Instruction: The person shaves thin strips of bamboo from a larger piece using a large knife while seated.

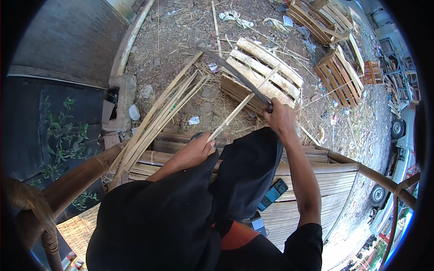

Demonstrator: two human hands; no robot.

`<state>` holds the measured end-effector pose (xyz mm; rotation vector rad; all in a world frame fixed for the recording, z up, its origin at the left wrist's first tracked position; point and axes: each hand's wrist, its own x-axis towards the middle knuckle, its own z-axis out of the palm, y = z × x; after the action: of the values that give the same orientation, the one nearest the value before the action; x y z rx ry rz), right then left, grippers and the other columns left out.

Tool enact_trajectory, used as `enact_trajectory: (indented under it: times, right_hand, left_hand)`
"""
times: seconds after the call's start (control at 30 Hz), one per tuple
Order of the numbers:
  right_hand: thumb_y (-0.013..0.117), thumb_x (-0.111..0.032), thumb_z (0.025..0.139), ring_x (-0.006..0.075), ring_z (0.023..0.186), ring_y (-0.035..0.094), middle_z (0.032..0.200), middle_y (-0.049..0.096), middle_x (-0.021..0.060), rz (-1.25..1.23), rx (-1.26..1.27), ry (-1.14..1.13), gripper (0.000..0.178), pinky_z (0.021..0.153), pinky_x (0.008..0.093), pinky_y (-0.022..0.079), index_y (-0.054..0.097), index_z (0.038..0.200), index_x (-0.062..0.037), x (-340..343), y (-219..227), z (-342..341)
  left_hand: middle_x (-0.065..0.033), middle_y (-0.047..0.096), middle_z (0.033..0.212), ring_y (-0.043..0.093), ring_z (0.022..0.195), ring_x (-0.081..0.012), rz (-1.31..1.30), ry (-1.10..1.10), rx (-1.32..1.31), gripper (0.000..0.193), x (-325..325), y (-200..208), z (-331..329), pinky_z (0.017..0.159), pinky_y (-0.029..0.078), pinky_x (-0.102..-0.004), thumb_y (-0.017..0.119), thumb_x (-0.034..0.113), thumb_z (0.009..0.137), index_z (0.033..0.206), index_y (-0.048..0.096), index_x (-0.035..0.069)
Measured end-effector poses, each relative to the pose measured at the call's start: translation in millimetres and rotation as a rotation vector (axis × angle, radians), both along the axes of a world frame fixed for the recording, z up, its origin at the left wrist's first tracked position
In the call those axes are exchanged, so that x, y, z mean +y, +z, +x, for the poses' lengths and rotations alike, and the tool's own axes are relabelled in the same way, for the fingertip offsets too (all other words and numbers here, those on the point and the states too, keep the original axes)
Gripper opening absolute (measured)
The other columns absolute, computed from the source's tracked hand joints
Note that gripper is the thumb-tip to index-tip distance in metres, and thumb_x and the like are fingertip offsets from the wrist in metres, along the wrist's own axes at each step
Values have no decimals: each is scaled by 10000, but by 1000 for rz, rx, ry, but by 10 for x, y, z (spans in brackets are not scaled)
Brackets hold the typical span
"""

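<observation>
My left hand [197, 150] is closed round the near end of a pale bamboo strip [235, 113], close to my knee. The strip slants away to the upper right, its far part over a slatted wooden crate [266, 58]. My right hand [281, 118] grips the handle of a long, slightly curved machete [235, 72]. Its dark blade points to the upper left and crosses the strip; whether the two touch, I cannot tell. A loose bundle of long bamboo strips [165, 113] leans on the bamboo seat edge to my left.
A phone [273, 194] with a lit screen lies on the bamboo-slat bench [316, 198] to my right. More wooden crates [341, 74] stand at the far right. Litter and wood scraps cover the ground [181, 27]. Parked vehicles [398, 180] line the right edge.
</observation>
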<state>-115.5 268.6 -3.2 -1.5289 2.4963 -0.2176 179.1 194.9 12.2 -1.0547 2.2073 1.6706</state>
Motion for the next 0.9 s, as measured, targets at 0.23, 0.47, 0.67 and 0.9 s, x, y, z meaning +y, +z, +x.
enact_trajectory:
  times: [0.23, 0.47, 0.67, 0.9]
  right_hand:
    - [700, -236, 717, 353, 667, 661, 688, 654, 158, 77, 47, 232, 244, 607, 454, 529, 587, 865, -78, 0, -29, -25]
    - [626, -302, 762, 400, 807, 665, 815, 677, 229, 131, 106, -313, 322, 743, 491, 518, 652, 901, -12, 227, -124, -1043]
    - [634, -309, 786, 396, 800, 670, 815, 681, 228, -19, -136, -338, 344, 736, 459, 527, 640, 942, -4, 383, -306, -553]
    - [720, -300, 723, 370, 704, 659, 704, 661, 160, -19, -254, 69, 352, 642, 473, 524, 565, 928, -59, 273, 74, 573]
  left_hand:
    - [-308, 580, 848, 522, 893, -529, 70, -51, -53, 267, 58, 118, 18, 728, 348, -570, 395, 271, 1011, 1014, 399, 4]
    - [-287, 572, 850, 529, 877, -512, 72, -47, -19, 271, 100, 10, 34, 724, 375, -533, 399, 282, 1014, 1005, 416, 12]
    - [-203, 536, 786, 544, 751, -385, 98, 28, 92, 308, 55, -187, 72, 706, 408, -448, 406, 304, 1017, 966, 452, 3]
    - [-25, 459, 792, 440, 731, -140, 351, 65, 151, 353, 18, -59, 37, 678, 404, -305, 371, 333, 1036, 1028, 497, 4]
